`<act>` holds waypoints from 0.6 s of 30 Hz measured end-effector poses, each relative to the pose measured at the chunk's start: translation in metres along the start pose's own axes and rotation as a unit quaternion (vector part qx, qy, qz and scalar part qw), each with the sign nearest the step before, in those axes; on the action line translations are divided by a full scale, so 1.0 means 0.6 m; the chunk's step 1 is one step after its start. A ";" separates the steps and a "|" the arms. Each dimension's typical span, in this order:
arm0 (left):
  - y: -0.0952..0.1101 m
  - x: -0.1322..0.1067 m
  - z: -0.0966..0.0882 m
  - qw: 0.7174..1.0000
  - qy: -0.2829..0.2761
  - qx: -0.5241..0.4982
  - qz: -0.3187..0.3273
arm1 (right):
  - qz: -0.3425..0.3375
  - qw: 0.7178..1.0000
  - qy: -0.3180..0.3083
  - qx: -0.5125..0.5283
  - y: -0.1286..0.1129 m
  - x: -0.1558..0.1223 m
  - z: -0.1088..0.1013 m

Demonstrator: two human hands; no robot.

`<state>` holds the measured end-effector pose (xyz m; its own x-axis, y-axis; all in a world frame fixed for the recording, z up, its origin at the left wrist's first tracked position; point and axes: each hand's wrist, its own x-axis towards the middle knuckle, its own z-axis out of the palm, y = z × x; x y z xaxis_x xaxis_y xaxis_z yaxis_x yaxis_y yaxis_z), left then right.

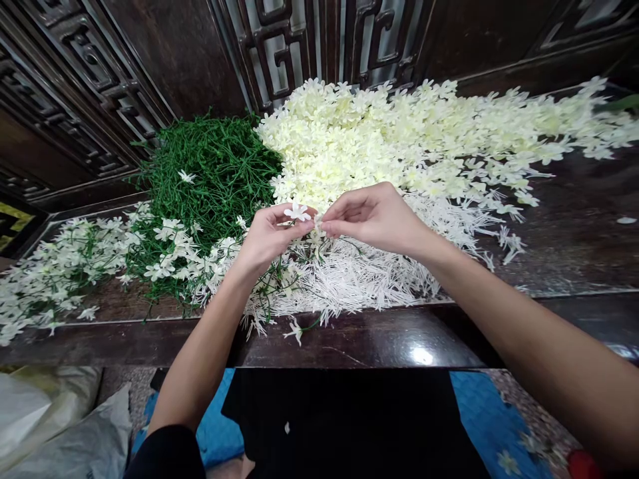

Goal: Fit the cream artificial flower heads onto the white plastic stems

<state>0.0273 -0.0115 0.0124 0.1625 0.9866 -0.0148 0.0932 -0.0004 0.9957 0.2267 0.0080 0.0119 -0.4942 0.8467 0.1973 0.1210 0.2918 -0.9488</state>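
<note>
My left hand (277, 229) and my right hand (367, 216) meet at the middle, fingertips almost touching. Both are closed in a pinch on a small artificial flower stem, and a white flower (297, 212) shows at the left fingers. Between the fingertips sits another pale blossom (318, 222), partly hidden. Below my hands spreads a heap of thin white plastic pieces (369, 279). Behind them rises a big pile of cream-white flower heads (349, 143). To the left lies a mound of green plastic stems (210, 169).
Stems with white flowers attached (74, 263) lie along the left of the dark wooden bench (569, 226). Carved wooden panelling (279, 46) stands behind. One flower (295, 329) hangs near the front edge. Pale sacks (60, 419) rest on the floor at lower left.
</note>
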 end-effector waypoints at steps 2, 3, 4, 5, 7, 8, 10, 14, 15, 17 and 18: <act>-0.001 0.001 0.002 1.000 -0.005 0.000 -0.001 | -0.002 1.000 0.006 -0.002 -0.001 0.000 0.001; -0.002 0.001 0.003 1.000 -0.004 0.000 -0.001 | -0.002 1.000 0.010 -0.003 -0.002 0.000 0.001; -0.004 0.001 0.004 1.000 0.001 -0.003 0.000 | -0.003 1.000 0.013 -0.003 -0.002 0.001 0.001; -0.006 0.002 0.005 1.000 0.011 -0.010 0.003 | -0.005 1.000 0.018 -0.002 -0.003 0.001 0.001; -0.013 0.003 0.008 0.999 0.032 -0.034 0.002 | -0.009 1.000 0.027 -0.002 -0.003 0.001 0.001; -0.017 0.003 0.009 0.998 0.042 -0.047 -0.003 | -0.012 0.999 0.032 -0.002 -0.003 0.001 0.001; -0.022 0.004 0.011 0.996 0.057 -0.061 -0.012 | -0.016 0.999 0.038 -0.003 -0.002 0.000 0.001; -0.025 0.005 0.013 0.997 0.068 -0.045 0.007 | -0.013 0.999 0.040 -0.017 -0.001 -0.001 0.004; -0.024 0.005 0.013 0.997 0.066 -0.037 0.019 | -0.010 0.999 0.039 -0.020 -0.001 -0.001 0.004; -0.022 0.004 0.014 0.997 0.062 -0.023 0.041 | -0.008 0.999 0.039 -0.026 -0.001 -0.002 0.005; -0.020 0.003 0.014 0.997 0.059 -0.016 0.048 | -0.009 0.999 0.039 -0.028 -0.002 -0.002 0.005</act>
<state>0.0346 -0.0110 -0.0003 0.0514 0.9946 0.0904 0.0501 -0.0930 0.9944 0.2245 0.0053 0.0118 -0.4289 0.8723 0.2348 0.1617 0.3298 -0.9301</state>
